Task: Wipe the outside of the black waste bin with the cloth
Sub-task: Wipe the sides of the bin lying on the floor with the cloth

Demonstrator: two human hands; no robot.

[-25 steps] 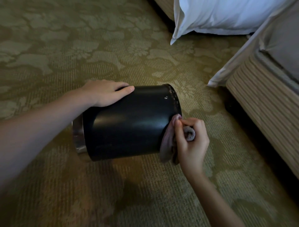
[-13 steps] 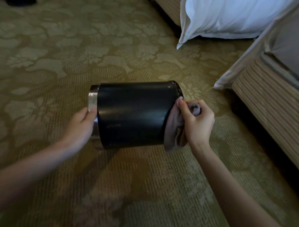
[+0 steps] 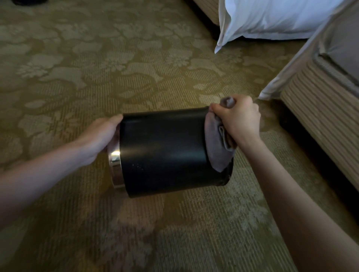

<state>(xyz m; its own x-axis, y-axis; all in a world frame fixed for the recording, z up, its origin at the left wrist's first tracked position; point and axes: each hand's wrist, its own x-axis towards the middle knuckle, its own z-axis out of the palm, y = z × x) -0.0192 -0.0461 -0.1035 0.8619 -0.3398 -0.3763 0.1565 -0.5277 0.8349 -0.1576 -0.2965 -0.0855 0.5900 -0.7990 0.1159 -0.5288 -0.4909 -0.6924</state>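
The black waste bin (image 3: 165, 151) lies on its side above the carpet, its shiny metal rim (image 3: 115, 167) pointing left and its base to the right. My left hand (image 3: 101, 134) grips the rim end, fingers curled over the top edge. My right hand (image 3: 238, 118) is closed on a grey cloth (image 3: 217, 153), which is pressed flat against the bin's base and hangs down over it. Most of the base is hidden behind the cloth.
Patterned olive carpet (image 3: 97, 68) covers the floor all around. A striped bed base (image 3: 318, 116) with a white sheet edge runs along the right. A white pillow (image 3: 272, 19) lies at the top right. A dark object (image 3: 29, 2) sits at the top left edge.
My left hand moved from the bin's side to its rim end. My right hand with the cloth rose to the top of the base.
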